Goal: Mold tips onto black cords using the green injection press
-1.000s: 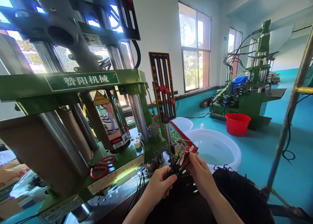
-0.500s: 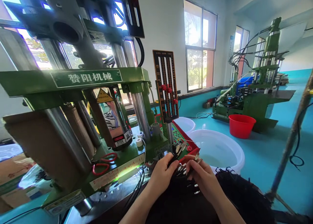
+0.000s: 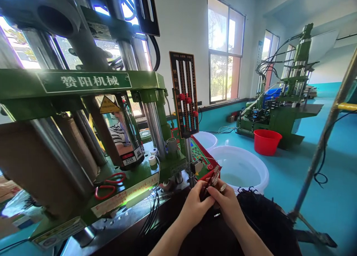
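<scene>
My left hand (image 3: 196, 203) and my right hand (image 3: 226, 197) meet in front of me, fingers closed around a small bunch of cables. Pale and metallic-looking connector ends (image 3: 215, 175) of that bunch stick up above the fingers, tilted to the right. One light-coloured tip (image 3: 216, 215) shows just beneath the hands. The exact kind of connector is too small to make out, and the fingers cover most of the bunch. To the right of my right hand lies a large heap of black cables (image 3: 262, 215).
At left stands a green press machine (image 3: 150, 83), with red-handled scissors (image 3: 107, 191) on its bed and black cables (image 3: 150, 215) hanging at its edge. Behind my hands are a red control panel (image 3: 208, 163) and a white tub (image 3: 262, 170). A metal pole (image 3: 315, 163) rises at right.
My hands were apart with several loose cable ends between them; now they are together, with the connector ends gathered upright. The view has shifted slightly to the right.
</scene>
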Demonstrator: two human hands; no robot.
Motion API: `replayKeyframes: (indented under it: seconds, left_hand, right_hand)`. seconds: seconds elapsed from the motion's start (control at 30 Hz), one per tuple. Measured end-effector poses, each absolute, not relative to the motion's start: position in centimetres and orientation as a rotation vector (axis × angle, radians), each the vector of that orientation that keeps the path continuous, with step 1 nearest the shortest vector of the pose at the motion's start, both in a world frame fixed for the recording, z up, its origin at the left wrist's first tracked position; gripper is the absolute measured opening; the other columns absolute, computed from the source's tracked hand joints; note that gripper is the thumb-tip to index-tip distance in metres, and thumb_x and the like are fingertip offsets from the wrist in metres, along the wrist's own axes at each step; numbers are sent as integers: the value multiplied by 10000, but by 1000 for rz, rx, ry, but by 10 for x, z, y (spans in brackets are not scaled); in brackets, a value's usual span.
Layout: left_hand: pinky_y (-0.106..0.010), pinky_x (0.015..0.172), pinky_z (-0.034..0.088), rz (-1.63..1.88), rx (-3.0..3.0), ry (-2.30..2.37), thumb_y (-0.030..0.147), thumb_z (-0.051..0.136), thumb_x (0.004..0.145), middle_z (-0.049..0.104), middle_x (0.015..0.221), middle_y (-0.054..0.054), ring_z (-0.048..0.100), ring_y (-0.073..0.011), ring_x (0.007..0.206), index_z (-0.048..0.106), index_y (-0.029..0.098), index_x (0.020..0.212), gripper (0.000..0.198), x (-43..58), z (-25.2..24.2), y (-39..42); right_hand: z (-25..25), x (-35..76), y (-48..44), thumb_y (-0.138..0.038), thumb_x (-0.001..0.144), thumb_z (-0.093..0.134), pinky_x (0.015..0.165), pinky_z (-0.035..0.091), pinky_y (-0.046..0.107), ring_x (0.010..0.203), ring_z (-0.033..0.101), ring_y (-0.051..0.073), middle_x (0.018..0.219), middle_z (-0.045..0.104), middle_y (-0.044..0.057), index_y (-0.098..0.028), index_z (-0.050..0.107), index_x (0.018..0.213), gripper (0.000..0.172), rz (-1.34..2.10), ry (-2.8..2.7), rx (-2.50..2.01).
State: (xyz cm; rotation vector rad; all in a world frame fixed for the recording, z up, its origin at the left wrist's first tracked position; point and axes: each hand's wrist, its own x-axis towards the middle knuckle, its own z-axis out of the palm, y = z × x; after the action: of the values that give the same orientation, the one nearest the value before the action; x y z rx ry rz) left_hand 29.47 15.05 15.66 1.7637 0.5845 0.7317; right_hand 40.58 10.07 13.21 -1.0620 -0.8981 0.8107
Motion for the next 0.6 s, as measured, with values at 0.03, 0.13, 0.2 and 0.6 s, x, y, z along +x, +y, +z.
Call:
replayKeyframes:
  seconds: [0.03, 0.13, 0.2, 0.6]
  left_hand:
    - [-265, 750, 391, 725, 1715, 565, 310, 537, 752, 610, 869, -38, 528, -174, 823, 557, 145, 958, 265, 294, 152, 150]
    - [-247, 652, 365, 750, 1686, 637, 366, 460, 800, 558, 686, -3, 491, -144, 688, 589, 140, 807, 261, 293, 145, 153]
    - [-240, 588, 328, 765, 1740, 709, 388, 454, 799, 500, 606, 14, 443, -130, 617, 575, 144, 722, 282, 294, 146, 156]
    - [-244, 551, 345, 327, 1609, 564, 529, 439, 786, 511, 600, 11, 452, -119, 572, 536, 159, 668, 401, 263, 134, 136]
  right_hand:
    - [130, 406, 101, -449, 682, 682, 367, 297, 185, 429, 373, 70, 541, 484, -40, -146, 622, 784, 325, 782, -884, -1097]
    - [122, 408, 103, -503, 717, 629, 367, 321, 199, 419, 382, 81, 515, 456, -39, -150, 565, 664, 363, 738, -816, -1131]
    - [117, 411, 103, -511, 727, 618, 376, 322, 198, 434, 389, 84, 537, 479, -28, -150, 573, 678, 367, 743, -776, -1100]
    - [122, 416, 94, -545, 694, 630, 359, 250, 190, 388, 336, 59, 488, 436, -39, -138, 653, 731, 408, 904, -819, -1155]
